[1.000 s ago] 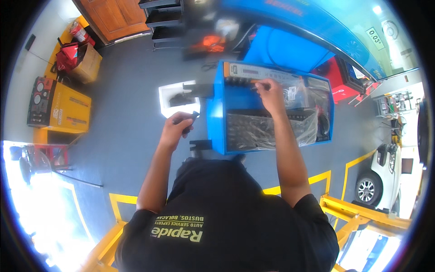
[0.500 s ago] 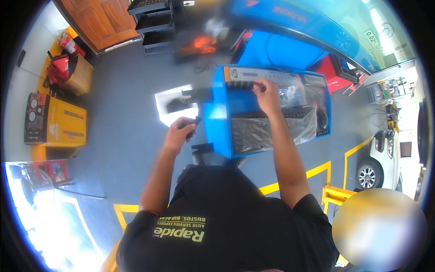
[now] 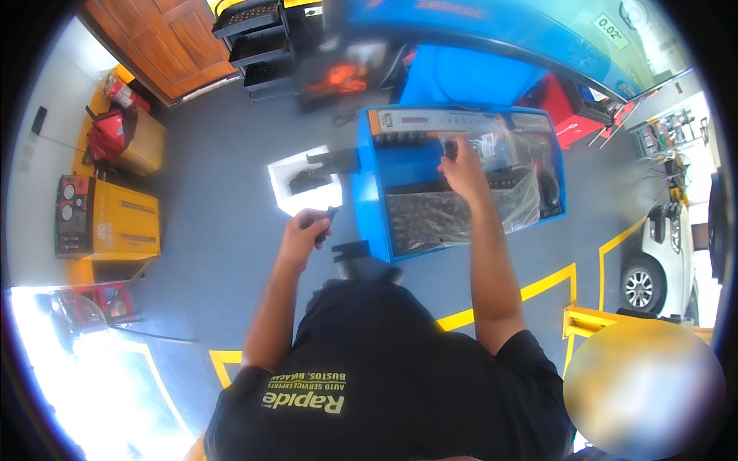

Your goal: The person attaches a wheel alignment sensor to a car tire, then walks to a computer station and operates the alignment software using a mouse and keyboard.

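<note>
My left hand (image 3: 309,229) grips a small dark object (image 3: 327,221), left of a blue case (image 3: 368,200). My right hand (image 3: 463,161) is closed on a small dark piece (image 3: 451,151) above the case's interior. Inside the case are a long silver panel (image 3: 438,123), a row of dark parts (image 3: 392,140), clear plastic bags (image 3: 492,150) and bagged black items (image 3: 430,219). A white foam box (image 3: 304,200) sits left of the case, with dark bracket arms (image 3: 330,160) jutting over it.
Yellow machine (image 3: 115,223), cardboard box (image 3: 142,146) and red bag (image 3: 106,137) along the left wall. Tray cart (image 3: 254,50) by a wooden door (image 3: 165,38). Blue machine (image 3: 461,73) and red cabinet (image 3: 561,115) behind the case. White car (image 3: 669,261) at right.
My right hand has drawn back from the row of dark parts, a little lower in the view, with a dark piece in it. My left hand is slightly lower, still gripping its object.
</note>
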### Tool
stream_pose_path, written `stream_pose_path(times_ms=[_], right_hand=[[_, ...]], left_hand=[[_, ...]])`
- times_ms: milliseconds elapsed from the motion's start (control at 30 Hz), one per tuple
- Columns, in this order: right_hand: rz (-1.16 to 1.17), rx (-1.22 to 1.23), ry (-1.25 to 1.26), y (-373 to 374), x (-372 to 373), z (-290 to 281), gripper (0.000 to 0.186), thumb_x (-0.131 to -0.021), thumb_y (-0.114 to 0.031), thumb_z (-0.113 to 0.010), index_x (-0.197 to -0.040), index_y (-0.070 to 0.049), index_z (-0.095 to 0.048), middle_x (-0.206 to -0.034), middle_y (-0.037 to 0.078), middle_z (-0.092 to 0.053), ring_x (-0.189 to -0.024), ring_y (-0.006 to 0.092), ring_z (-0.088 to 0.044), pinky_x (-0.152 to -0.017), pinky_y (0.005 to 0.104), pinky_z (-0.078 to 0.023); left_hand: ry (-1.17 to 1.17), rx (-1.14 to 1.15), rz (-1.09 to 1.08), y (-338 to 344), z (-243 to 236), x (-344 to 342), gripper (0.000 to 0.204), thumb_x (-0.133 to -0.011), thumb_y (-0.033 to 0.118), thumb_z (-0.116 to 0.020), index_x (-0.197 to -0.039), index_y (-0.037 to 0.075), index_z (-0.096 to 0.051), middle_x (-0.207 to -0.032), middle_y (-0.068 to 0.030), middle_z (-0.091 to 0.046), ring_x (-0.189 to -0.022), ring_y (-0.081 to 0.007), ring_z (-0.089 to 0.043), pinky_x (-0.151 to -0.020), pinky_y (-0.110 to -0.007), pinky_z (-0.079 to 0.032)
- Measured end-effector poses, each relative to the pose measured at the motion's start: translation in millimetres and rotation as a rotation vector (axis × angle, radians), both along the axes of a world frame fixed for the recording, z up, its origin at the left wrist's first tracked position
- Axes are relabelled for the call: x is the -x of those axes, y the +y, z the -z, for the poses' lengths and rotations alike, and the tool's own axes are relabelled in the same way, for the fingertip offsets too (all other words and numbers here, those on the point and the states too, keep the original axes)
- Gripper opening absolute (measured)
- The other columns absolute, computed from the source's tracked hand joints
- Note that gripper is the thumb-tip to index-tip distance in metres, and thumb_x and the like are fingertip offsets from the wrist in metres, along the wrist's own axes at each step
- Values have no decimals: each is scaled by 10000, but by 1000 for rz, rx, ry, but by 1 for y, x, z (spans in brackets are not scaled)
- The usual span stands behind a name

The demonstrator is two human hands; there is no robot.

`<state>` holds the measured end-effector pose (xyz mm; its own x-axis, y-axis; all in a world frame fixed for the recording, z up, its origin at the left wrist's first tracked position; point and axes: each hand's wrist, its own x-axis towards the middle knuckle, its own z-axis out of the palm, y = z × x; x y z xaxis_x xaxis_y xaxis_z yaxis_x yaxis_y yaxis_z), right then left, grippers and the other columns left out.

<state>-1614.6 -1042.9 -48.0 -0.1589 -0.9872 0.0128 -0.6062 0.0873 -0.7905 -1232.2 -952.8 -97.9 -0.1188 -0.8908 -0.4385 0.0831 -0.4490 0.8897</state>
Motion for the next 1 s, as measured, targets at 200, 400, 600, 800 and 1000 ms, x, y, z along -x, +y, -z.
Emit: stream_pose_path(times_ms=[200,400,600,800,1000], right_hand=[[-4,152,405,0,-4,-26,297,-898,-127,-788,-1065,-8,-572,-1015,205,-716,-957,420,-711,-839,537,-544],[5,46,611,-6,-19,-31,315,-964,-84,-591,-1274,-53,-636,-1118,199,-725,-1068,412,-703,-888,559,-568],[48,-128,720,-22,-38,-26,350,-926,-53,-651,-1271,-99,-693,-1178,175,-697,-1163,388,-656,-975,490,-547],[206,86,683,-29,-41,4,264,-950,-104,-657,-1207,-45,-653,-1133,240,-703,-1092,434,-695,-918,554,-577],[284,101,363,-30,-55,12,336,-886,-5,-729,-1203,-18,-618,-1133,220,-727,-1094,401,-707,-929,491,-567]], left_hand=[[-4,32,-53,26,11,-10,195,-958,104,-731,-1105,-7,-666,-879,-78,-666,-730,-156,-654,-557,-284,-461],[54,-38,5,6,29,-41,217,-944,104,-724,-1125,6,-653,-929,-78,-675,-758,-173,-639,-582,-313,-466],[12,33,83,-49,22,-92,219,-945,84,-698,-1142,3,-648,-923,-91,-675,-751,-175,-659,-555,-293,-466],[-66,65,116,-93,22,-128,240,-937,106,-709,-1147,-3,-662,-918,-83,-678,-754,-158,-653,-565,-291,-469],[1,28,243,-100,23,-122,263,-933,125,-735,-1168,19,-683,-957,-78,-688,-789,-159,-667,-610,-291,-471]])
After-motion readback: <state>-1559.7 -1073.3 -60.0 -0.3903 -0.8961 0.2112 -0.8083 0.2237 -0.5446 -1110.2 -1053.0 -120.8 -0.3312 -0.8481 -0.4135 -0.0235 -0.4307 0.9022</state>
